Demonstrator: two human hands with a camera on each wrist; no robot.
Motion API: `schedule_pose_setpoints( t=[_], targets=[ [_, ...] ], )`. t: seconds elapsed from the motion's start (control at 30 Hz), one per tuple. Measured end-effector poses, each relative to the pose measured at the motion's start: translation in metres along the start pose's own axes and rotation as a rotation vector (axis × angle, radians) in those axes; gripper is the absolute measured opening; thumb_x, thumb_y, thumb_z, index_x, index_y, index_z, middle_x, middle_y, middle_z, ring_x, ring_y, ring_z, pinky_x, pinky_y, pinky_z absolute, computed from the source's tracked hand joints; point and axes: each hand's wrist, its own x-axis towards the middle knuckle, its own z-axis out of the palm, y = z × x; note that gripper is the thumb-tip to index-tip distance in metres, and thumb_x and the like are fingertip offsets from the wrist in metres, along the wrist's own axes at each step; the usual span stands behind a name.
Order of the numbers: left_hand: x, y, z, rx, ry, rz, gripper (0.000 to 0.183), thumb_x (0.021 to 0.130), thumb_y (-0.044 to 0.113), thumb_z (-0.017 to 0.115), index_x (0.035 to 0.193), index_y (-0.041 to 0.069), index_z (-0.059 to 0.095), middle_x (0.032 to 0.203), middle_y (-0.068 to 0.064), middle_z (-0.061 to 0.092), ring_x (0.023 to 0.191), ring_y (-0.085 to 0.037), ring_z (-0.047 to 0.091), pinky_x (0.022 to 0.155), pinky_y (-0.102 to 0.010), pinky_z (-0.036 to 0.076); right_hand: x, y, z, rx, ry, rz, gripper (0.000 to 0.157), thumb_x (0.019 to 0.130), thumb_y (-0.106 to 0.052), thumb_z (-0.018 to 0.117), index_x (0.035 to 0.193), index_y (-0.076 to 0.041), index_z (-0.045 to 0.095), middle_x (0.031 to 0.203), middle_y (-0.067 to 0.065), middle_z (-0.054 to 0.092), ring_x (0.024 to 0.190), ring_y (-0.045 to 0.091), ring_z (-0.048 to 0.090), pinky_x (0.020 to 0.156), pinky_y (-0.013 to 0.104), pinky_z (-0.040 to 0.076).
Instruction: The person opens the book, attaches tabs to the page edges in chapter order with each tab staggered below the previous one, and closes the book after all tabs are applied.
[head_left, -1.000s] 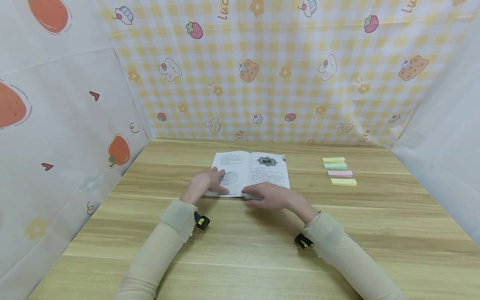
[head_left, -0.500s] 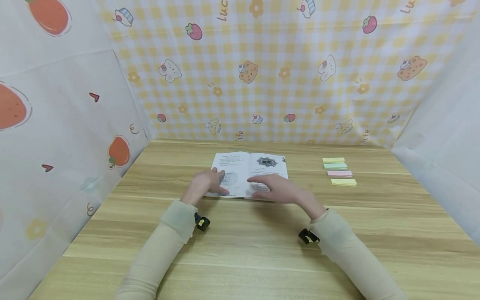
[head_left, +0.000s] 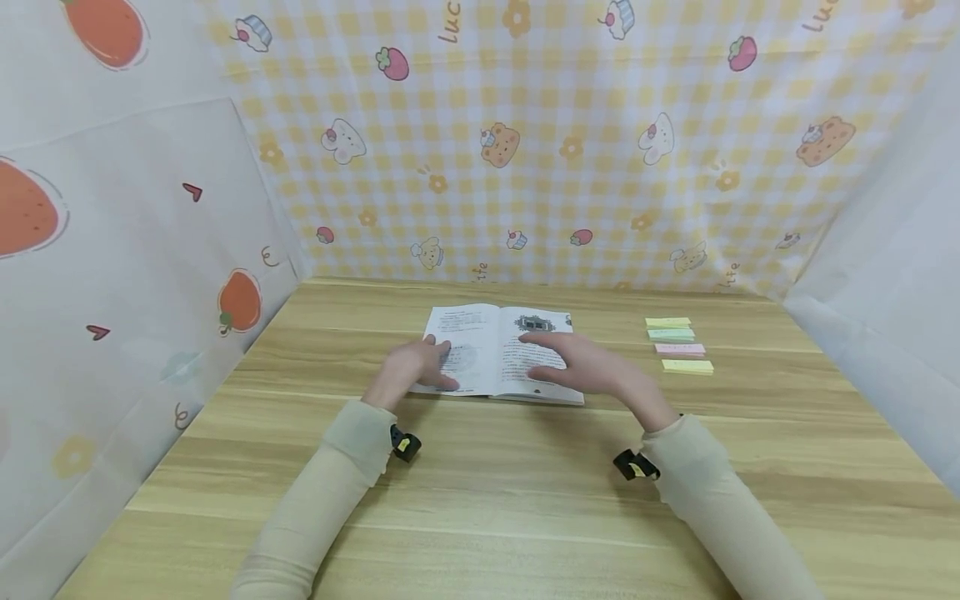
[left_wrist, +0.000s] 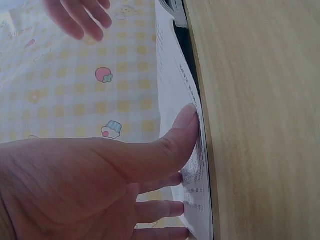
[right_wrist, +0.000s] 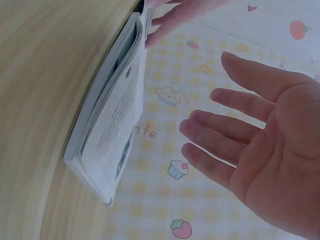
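Observation:
An open book (head_left: 487, 333) lies on the wooden table, its printed pages facing up. My left hand (head_left: 416, 367) rests on the left page, thumb and fingertips pressing the paper; the left wrist view shows the thumb (left_wrist: 184, 120) at the page's lower edge. Over the right page hovers my right hand (head_left: 588, 362), fingers spread and relaxed with nothing in them. In the right wrist view this hand (right_wrist: 270, 135) is apart from the book (right_wrist: 112, 120), whose right-hand pages bow up a little from the stack beneath.
Several sticky-note pads (head_left: 678, 348) in yellow, green and pink lie in a column on the table (head_left: 480, 500), right of the book. A yellow checked cloth (head_left: 555, 183) with cartoon prints hangs behind the table, and a white printed cloth (head_left: 142, 275) hangs at the left.
My right hand has moved from the book's lower middle up and to the right, off the page, uncovering the right page's lower edge. The left hand has stayed in place.

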Motion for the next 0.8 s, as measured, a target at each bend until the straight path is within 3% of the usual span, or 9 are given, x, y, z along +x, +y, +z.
schedule_pose_setpoints(
  t=[0.8],
  targets=[
    [0.001, 0.001, 0.001, 0.022, 0.008, -0.013, 0.085, 0.094, 0.049, 0.068, 0.160, 0.011, 0.029, 0.165, -0.021, 0.017, 0.148, -0.042, 0.026, 0.115, -0.056, 0.031, -0.016, 0.031, -0.004, 0.010, -0.057, 0.156, 0.081, 0.095, -0.037, 0.071, 0.157, -0.002, 0.032, 0.158, 0.021, 0.036, 0.143, 0.043, 0.035, 0.115, 0.058, 0.030]
  ],
)
